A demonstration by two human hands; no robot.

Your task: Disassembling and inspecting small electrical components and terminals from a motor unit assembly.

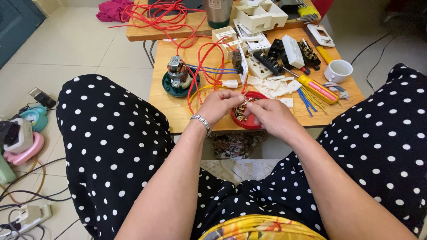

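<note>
Red round dish [247, 121] at near edge of wooden bench [169, 104], filled with small brass parts [242, 111]. Left hand [218, 106] over dish rim, fingertips pinched narrow on something small, too small to identify; right hand [271, 116] beside it, fingers curled above the brass parts, hold on any piece not discernible. Behind dish: red wires [202, 58], small motor on green base [178, 76], yellow screwdriver [316, 88], white cup [339, 70], white socket parts [273, 85].
</note>
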